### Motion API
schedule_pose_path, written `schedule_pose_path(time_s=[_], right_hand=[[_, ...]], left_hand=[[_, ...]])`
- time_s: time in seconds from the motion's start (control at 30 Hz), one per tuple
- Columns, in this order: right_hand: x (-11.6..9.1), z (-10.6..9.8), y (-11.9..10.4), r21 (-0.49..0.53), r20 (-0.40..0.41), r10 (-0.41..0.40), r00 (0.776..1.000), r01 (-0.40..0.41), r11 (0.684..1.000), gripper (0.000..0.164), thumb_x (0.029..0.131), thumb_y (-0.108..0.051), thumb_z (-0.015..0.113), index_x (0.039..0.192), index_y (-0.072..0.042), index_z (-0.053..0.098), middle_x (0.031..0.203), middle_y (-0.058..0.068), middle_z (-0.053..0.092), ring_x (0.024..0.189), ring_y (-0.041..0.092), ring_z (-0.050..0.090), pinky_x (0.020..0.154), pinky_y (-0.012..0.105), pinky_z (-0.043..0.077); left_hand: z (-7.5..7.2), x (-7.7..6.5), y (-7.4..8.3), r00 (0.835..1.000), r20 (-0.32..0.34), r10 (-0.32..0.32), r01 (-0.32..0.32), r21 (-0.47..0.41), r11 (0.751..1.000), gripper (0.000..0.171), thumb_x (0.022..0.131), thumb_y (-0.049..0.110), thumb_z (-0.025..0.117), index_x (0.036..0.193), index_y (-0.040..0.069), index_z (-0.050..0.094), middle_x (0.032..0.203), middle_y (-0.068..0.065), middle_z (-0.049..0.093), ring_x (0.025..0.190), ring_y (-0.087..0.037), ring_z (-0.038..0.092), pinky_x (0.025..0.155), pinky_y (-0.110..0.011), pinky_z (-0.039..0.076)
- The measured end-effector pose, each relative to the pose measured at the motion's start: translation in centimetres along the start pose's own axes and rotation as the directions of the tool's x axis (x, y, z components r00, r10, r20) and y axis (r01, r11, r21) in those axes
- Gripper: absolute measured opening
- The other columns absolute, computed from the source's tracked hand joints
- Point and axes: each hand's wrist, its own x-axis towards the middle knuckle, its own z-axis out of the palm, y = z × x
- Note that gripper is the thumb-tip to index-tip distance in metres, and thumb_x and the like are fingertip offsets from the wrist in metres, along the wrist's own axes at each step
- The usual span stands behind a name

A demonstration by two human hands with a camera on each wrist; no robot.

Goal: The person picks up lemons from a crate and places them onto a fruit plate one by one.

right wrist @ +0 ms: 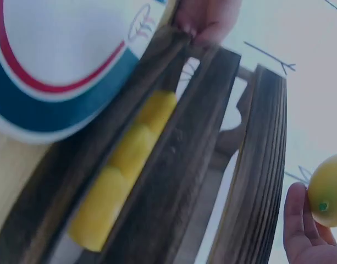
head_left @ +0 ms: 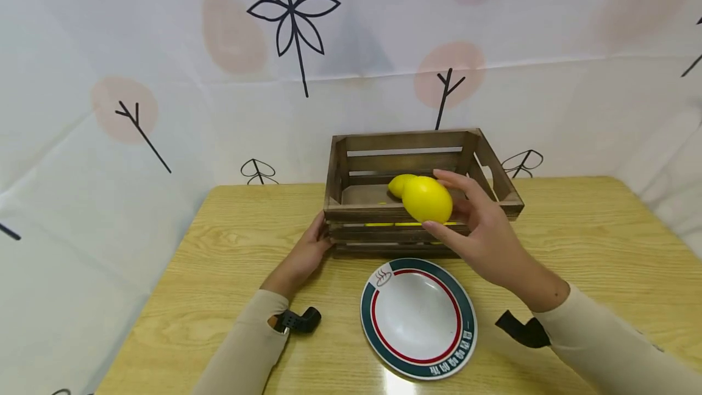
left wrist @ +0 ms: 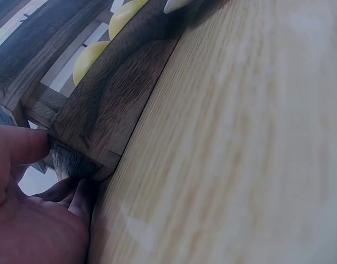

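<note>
In the head view my right hand (head_left: 490, 239) holds a yellow lemon (head_left: 428, 201) between thumb and fingertips, above the front edge of a brown wooden crate (head_left: 384, 234). The right wrist view shows that lemon (right wrist: 329, 190) at its right edge, a green stem spot facing the camera. My left hand (head_left: 304, 258) grips the crate's near left corner; the left wrist view has the thumb on the corner and the fingers (left wrist: 80, 201) low by the table. Another lemon (head_left: 396, 186) lies inside the crate, and several more yellow fruits (right wrist: 130, 148) show between the slats.
A white plate with a dark green rim (head_left: 370, 328) and a red ring rests on the wooden table (head_left: 236, 230), just in front of the crate. Behind the table hangs a pale cloth (head_left: 373, 96) with plant drawings. Black straps (head_left: 301, 320) sit at both wrists.
</note>
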Motion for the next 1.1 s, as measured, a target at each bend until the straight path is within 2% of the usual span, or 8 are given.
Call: schedule_pose_path(time_s=[0.17,0.43,0.53,0.77,1.1], right_hand=[[-1.1,0.9,-0.1,0.021,-0.010,0.010,1.000,-0.009,1.000,0.081,0.080,0.010,0.076,0.150,-0.011,0.040,0.141,0.015,0.050,0.113,-0.013,0.056,0.090,0.009,0.049],[-2.5,1.8,0.5,0.084,-0.010,0.027,1.000,-0.026,0.996,0.082,0.080,0.011,0.076,0.150,-0.012,0.041,0.144,0.012,0.047,0.113,-0.007,0.059,0.092,0.011,0.050],[-3.1,2.3,0.9,0.084,0.020,0.026,0.999,-0.027,0.996,0.079,0.080,0.008,0.078,0.148,-0.012,0.044,0.140,0.010,0.048,0.113,-0.004,0.060,0.092,0.012,0.051],[-3.7,3.2,1.6,0.001,0.087,0.057,0.995,-0.057,0.998,0.072,0.081,-0.008,0.083,0.144,-0.022,0.052,0.133,-0.001,0.054,0.111,0.008,0.058,0.092,0.013,0.051],[-4.1,3.9,3.0,-0.009,0.239,0.109,0.965,-0.110,0.994,0.069,0.083,-0.016,0.082,0.145,-0.018,0.051,0.129,0.002,0.057,0.106,0.014,0.060,0.090,0.026,0.057]], left_hand=[[-0.1,0.0,0.1,1.000,0.004,0.000,0.000,-0.008,1.000,0.071,0.104,-0.001,0.037,0.163,0.018,0.003,0.168,-0.012,0.013,0.155,-0.030,0.013,0.123,-0.051,0.021],[-0.1,0.0,0.1,1.000,-0.011,0.016,-0.016,0.006,1.000,0.071,0.103,-0.002,0.039,0.163,0.019,0.007,0.167,-0.012,0.017,0.155,-0.030,0.015,0.123,-0.051,0.022],[-0.1,0.0,0.0,1.000,-0.008,0.006,-0.006,0.005,1.000,0.071,0.103,-0.001,0.039,0.163,0.020,0.006,0.168,-0.012,0.016,0.155,-0.030,0.015,0.123,-0.050,0.022],[-0.2,0.2,-0.1,1.000,0.004,0.016,-0.016,-0.016,1.000,0.072,0.103,-0.002,0.038,0.163,0.023,0.006,0.167,-0.012,0.017,0.155,-0.030,0.015,0.123,-0.051,0.023],[-0.1,0.0,0.1,1.000,0.023,0.011,-0.011,-0.024,1.000,0.072,0.103,-0.004,0.035,0.163,0.023,0.005,0.168,-0.012,0.015,0.155,-0.029,0.016,0.122,-0.050,0.024]])
